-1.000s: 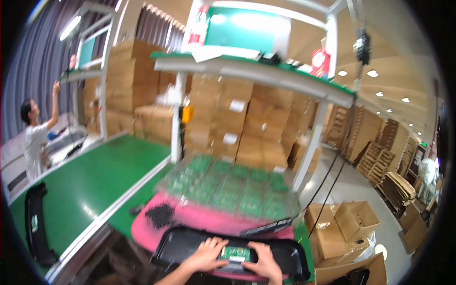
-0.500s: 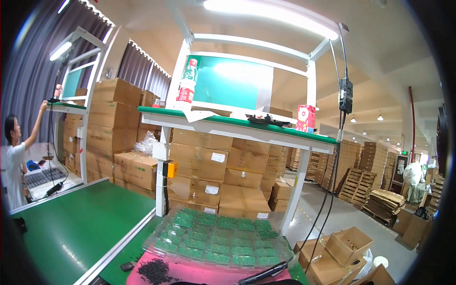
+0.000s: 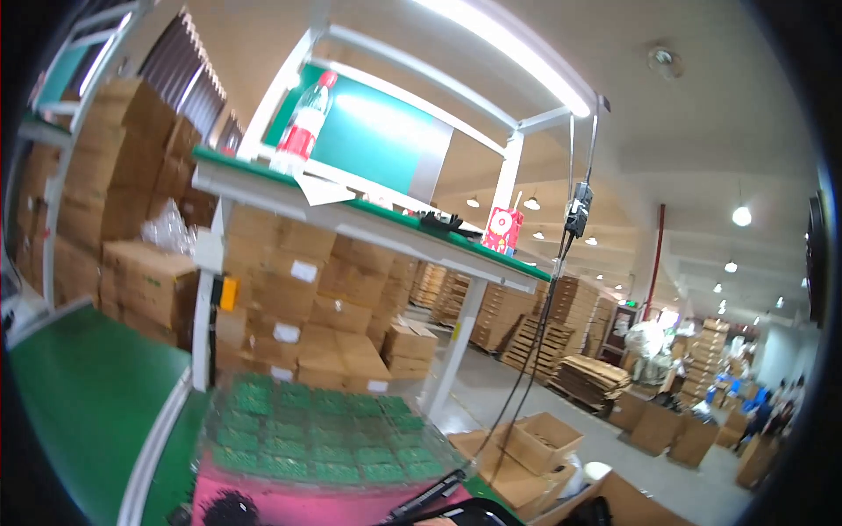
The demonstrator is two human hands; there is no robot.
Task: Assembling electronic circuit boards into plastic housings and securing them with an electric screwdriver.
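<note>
**View tilted up, our hands out of sight**

While the camera now looks well above the bench, we see neither of our hands, so we cannot tell whether their fingers are open, closed or gripping anything. A second ago both hands lay at the lower edge, holding a small green board over a black tray; half a second ago they had already slipped below the edge, and they remain out of view.

Of that black tray (image 3: pixel 478 507) only a curved sliver of rim shows at the bottom edge, just right of centre. A dark bar-shaped tool (image 3: pixel 427 494) lies slantwise just above it, on the pink mat (image 3: pixel 298 501). Beyond the mat sits the clear tray of green circuit boards (image 3: pixel 316 430), which now occupies the lower part of the picture where it earlier sat mid-frame.

Higher up, the green-topped shelf (image 3: pixel 351 215) crosses the view, bearing a clear bottle with a red label (image 3: pixel 303 123) at its left end and a small red carton (image 3: pixel 502 230) toward its right. A black cable with a hanging control box (image 3: pixel 576 209) drops beside the white post. Stacked cardboard boxes (image 3: pixel 289 307) stand behind the bench, and open cartons (image 3: pixel 539 443) rest on the floor to the right. The person who stood at far left earlier is no longer in view.
</note>
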